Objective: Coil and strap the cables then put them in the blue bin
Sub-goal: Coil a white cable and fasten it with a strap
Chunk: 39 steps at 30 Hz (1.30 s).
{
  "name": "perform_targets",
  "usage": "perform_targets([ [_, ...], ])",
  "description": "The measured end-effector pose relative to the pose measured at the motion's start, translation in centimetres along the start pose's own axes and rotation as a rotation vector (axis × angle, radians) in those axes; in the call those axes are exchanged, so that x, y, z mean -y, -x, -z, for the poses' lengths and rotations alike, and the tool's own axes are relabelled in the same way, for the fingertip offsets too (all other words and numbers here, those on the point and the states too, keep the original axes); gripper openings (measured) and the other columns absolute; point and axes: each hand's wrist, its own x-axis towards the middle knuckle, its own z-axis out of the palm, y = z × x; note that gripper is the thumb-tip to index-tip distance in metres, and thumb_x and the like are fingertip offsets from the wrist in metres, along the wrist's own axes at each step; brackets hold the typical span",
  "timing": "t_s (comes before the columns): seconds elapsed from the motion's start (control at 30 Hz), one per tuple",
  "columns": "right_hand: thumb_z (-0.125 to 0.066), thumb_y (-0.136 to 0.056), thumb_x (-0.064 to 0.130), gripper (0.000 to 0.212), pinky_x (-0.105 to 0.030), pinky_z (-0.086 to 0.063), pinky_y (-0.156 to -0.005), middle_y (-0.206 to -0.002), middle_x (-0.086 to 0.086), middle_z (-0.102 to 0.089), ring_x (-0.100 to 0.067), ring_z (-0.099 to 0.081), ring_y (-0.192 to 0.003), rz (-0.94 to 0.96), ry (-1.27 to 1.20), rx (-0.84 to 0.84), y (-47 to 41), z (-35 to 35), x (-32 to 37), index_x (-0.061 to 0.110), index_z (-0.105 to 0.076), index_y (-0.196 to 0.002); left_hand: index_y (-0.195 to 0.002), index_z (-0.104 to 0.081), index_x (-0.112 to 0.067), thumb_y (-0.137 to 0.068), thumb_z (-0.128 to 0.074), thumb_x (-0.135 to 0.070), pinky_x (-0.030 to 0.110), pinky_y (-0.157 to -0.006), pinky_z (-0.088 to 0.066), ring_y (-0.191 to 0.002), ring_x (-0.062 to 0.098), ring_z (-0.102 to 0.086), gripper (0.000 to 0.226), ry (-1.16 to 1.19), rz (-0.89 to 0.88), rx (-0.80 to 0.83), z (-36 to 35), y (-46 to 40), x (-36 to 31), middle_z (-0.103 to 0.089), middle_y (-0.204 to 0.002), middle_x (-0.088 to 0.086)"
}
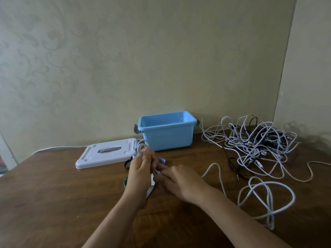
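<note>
My left hand (138, 173) is closed around a small coil of white cable (142, 147) that sticks up above my fingers. Just to its right, my right hand (176, 179) pinches the loose end of that same cable near the left hand's fingertips. The blue bin (165, 132) stands open and looks empty, at the back of the table right behind the coil. A large tangle of white and black cables (258, 142) lies at the right. In front of it a loose white cable (265, 196) lies in loops.
The bin's white lid (105, 153) lies flat to the left of the bin. Small strap rolls sit around my hands: a black one (127, 164), a green one (125, 181) and a pale blue one (162, 160). The wall stands close behind the wooden table (62, 203).
</note>
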Motion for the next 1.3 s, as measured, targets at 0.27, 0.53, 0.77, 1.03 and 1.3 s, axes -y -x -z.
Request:
perform_targets([
  [0.27,-0.055,-0.094,0.061,0.034,-0.03,-0.04,-0.064,-0.081,0.007,-0.064,-0.013,-0.06,-0.078,-0.135,0.013,0.035,0.2,2.9,-2.8,0.033,-0.062,-0.077,-0.093,-0.06,-0.006,-0.103,-0.04,-0.038,0.032,-0.053,-0.048,-0.049,0.018,-0.04,0.039,0.214,0.049,0.049,0.9,-0.4,-0.9,-0.038,-0.059,0.005],
  [0.53,-0.078,-0.079,0.055,0.027,-0.025,-0.042,-0.067,-0.068,0.016,-0.068,0.003,-0.06,-0.068,-0.221,-0.199,-0.06,0.2,4.7,-4.7,0.029,-0.074,-0.071,-0.094,-0.068,-0.022,-0.096,-0.037,-0.056,0.023,-0.052,-0.043,-0.057,0.002,-0.055,0.046,-0.504,-0.165,0.183,1.1,-0.3,-0.5,-0.067,-0.071,-0.009],
  [0.77,-0.06,-0.1,0.04,0.02,-0.037,-0.05,-0.094,-0.097,0.013,-0.073,-0.004,-0.064,-0.099,-0.138,-0.363,-0.083,-0.1,4.2,-4.5,0.029,-0.077,-0.099,-0.07,-0.064,-0.022,-0.098,-0.039,-0.052,0.018,-0.053,-0.038,-0.055,0.001,-0.053,0.048,-0.759,-0.175,0.21,0.3,0.6,0.0,-0.06,-0.056,-0.013],
  [1.03,-0.056,-0.096,0.052,0.028,-0.017,-0.049,-0.069,-0.091,0.016,-0.073,0.002,-0.063,-0.081,-0.104,-0.13,-0.416,-0.5,2.0,-3.9,0.031,-0.074,-0.1,-0.062,-0.058,-0.019,-0.1,-0.041,-0.047,0.022,-0.049,-0.035,-0.043,0.002,-0.043,0.05,-0.624,-0.025,0.25,-0.7,0.9,0.3,-0.051,-0.045,-0.011],
  [1.3,-0.052,-0.096,0.06,0.035,-0.017,-0.039,-0.064,-0.083,0.017,-0.064,0.003,-0.059,-0.075,-0.142,-0.007,-0.209,-0.1,3.6,-4.0,0.03,-0.07,-0.093,-0.071,-0.071,-0.019,-0.098,-0.03,-0.062,0.031,-0.059,-0.038,-0.059,0.011,-0.052,0.065,-0.545,0.011,-0.005,0.5,-0.3,0.1,-0.058,-0.051,-0.009],
])
